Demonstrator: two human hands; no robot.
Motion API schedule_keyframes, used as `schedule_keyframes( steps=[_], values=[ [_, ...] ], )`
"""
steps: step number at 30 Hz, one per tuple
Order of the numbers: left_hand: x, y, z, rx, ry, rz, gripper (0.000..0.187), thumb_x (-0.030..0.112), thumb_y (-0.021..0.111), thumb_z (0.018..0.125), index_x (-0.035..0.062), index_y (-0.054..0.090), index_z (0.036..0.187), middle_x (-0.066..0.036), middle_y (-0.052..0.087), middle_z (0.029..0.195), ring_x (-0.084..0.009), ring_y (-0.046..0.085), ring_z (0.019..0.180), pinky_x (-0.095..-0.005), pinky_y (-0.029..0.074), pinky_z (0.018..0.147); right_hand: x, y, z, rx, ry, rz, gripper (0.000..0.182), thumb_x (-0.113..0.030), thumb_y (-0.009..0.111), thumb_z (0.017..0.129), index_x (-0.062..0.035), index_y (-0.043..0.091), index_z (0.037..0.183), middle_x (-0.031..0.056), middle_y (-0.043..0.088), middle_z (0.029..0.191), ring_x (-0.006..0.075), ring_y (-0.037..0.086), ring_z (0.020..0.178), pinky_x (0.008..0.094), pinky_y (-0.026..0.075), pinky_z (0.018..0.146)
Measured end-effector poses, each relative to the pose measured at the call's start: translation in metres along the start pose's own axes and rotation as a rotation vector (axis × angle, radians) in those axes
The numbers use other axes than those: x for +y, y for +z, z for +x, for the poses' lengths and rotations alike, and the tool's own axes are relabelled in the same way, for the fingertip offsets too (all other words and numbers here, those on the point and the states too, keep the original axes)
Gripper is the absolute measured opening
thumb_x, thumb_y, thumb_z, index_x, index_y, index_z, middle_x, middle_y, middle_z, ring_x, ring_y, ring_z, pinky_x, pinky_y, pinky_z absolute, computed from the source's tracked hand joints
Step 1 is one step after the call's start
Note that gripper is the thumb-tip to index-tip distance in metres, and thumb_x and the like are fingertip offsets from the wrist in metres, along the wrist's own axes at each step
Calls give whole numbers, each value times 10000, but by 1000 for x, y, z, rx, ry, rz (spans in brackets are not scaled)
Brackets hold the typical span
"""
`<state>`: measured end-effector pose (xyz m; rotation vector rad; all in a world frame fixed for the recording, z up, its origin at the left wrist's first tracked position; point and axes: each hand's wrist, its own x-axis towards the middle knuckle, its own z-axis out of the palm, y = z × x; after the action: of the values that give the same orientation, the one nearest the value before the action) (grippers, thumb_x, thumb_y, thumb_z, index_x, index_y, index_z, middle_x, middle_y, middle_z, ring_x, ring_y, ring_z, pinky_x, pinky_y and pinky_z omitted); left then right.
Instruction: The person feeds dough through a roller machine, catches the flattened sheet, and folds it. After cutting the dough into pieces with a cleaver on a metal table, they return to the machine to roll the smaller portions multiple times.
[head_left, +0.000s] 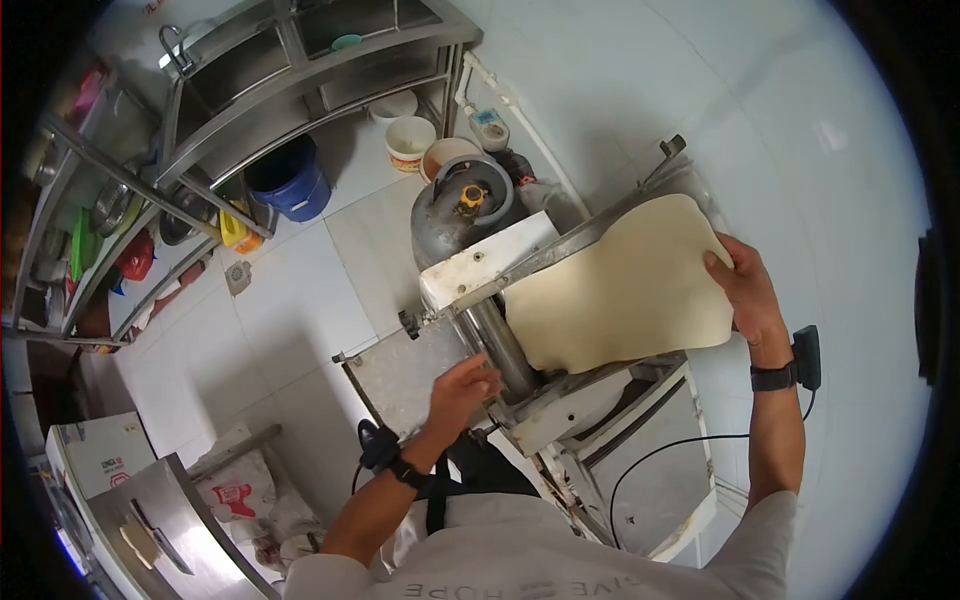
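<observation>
A wide, pale sheet of dough (625, 285) lies across the feed side of a dough sheeter, its lower left end running up to the metal rollers (500, 350). My right hand (748, 290) grips the sheet's right edge, thumb on top and the other fingers hidden beneath. Close by the near end of the rollers is my left hand (463, 398), its fingers loosely bent and apart with nothing in them. On the left side of the rollers, a flat metal tray (410, 368) slopes away from the machine.
Behind the machine stands a grey gas cylinder (445, 225) with a yellow valve. A blue bucket (290, 180) and white tubs (410, 138) sit under the steel sink (240, 85). At lower left, a knife (165, 545) lies on a steel surface. A cable hangs from my right wrist.
</observation>
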<state>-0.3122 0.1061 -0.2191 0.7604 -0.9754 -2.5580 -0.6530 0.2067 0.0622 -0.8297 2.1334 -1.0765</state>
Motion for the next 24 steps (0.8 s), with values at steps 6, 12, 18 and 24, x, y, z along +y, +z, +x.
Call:
schedule_keyframes(
  steps=[6, 12, 18, 24],
  values=[
    [-45, -75, 14, 262, -58, -27, 450, 118, 544, 955, 24, 459, 1386, -208, 568, 1279, -265, 629, 1076, -376, 515, 910, 21, -21, 16, 102, 126, -54, 308, -137, 592, 945, 15, 593, 1213, 73, 686, 1033, 161, 648, 898, 304, 511, 790],
    [-91, -90, 101, 453, -347, -168, 550, 395, 471, 976, 57, 427, 1407, -136, 578, 1278, -315, 544, 1180, -447, 454, 960, 93, 14, 23, 593, -453, -1302, 366, -174, 630, 865, -39, 583, 1203, 179, 650, 1037, 367, 622, 952, 442, 505, 821],
    [-142, -88, 161, 212, -303, -892, 461, 424, 417, 981, 87, 584, 1249, -130, 634, 1182, -286, 605, 1067, -467, 476, 956, 97, 60, -9, 487, -322, -1118, 131, -177, 608, 885, -55, 656, 884, 142, 629, 820, 362, 613, 758, 461, 509, 696],
    [-155, -92, 164, 214, -252, -827, 382, 351, 471, 974, 65, 637, 1165, -120, 661, 1133, -298, 628, 1006, -457, 505, 917, 146, 49, 3, 468, -255, -1129, 315, -216, 572, 910, -44, 579, 646, 143, 576, 656, 353, 583, 611, 448, 469, 569]
  ],
)
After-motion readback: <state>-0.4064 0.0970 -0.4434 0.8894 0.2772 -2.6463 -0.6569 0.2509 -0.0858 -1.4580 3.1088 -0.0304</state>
